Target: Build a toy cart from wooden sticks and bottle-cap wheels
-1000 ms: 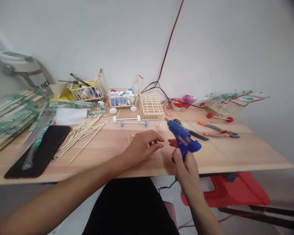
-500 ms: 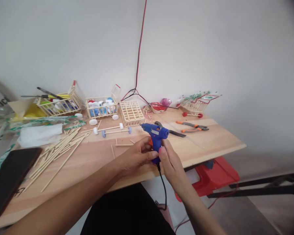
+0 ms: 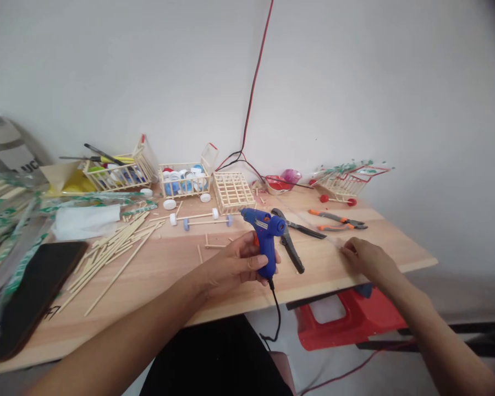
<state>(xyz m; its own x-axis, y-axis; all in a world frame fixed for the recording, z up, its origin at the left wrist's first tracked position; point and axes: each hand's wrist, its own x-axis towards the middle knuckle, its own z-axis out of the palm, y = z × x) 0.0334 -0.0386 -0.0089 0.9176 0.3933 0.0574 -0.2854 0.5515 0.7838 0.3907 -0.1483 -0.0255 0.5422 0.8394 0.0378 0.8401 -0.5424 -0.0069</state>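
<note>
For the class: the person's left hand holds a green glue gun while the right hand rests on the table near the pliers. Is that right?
Not quite: the colour is wrong. The head view shows that the glue gun in the left hand is blue, not green. The right hand does rest on the table near the pliers.

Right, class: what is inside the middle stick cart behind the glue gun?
White, blue and red bottle caps fill the stick cart; the caps underneath and the cart's floor are hidden by those on top.
</note>
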